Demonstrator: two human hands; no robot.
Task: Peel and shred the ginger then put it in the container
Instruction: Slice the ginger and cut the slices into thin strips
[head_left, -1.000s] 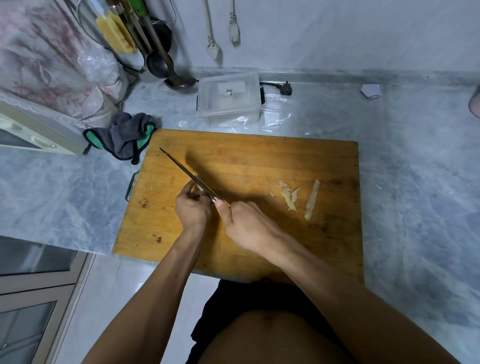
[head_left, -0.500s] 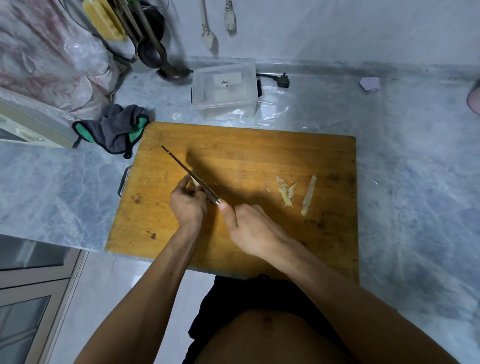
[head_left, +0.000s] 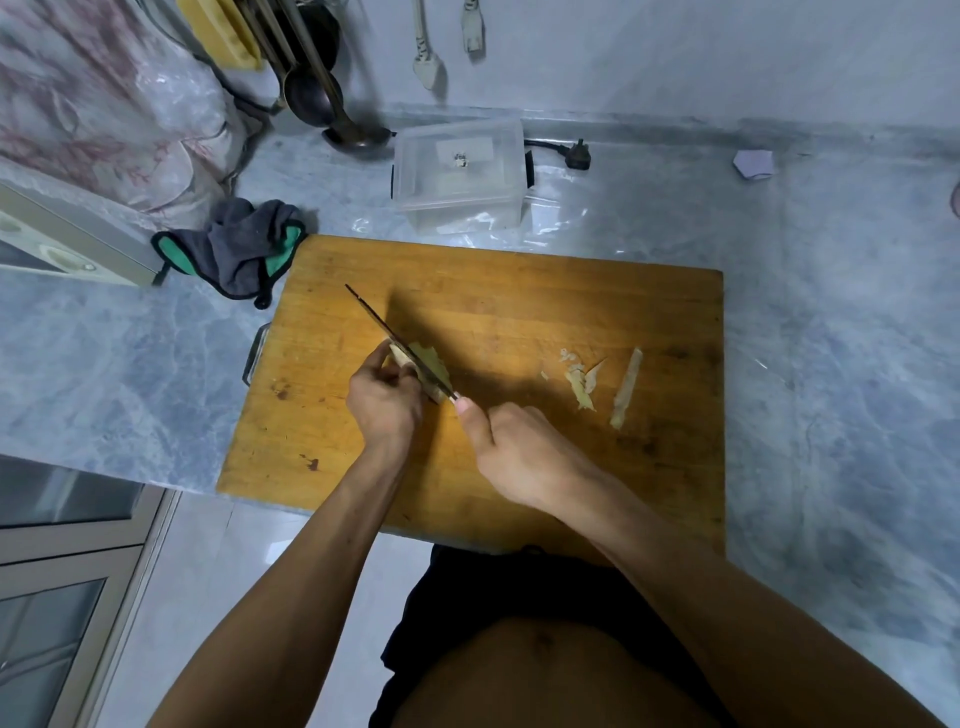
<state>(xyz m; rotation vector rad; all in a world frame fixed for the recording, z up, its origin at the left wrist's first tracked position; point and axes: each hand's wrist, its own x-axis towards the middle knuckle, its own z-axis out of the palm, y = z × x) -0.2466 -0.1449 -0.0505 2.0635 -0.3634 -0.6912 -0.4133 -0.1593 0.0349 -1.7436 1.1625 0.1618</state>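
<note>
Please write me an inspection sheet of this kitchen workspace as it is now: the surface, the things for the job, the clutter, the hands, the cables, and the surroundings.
Surface: grey marble counter carrying a wooden cutting board.
Job's things: ginger on the board under the knife; peel scraps lie to the right; clear lidded container stands behind the board.
Clutter: grey-green cloth, crumpled paper, ladle.
Hands: left hand holds the ginger; right hand grips the knife handle.
Cables: black plug lying beside the container; two white plugs hanging on the wall.
Surroundings: plastic-wrapped bundle and an appliance at left.
</note>
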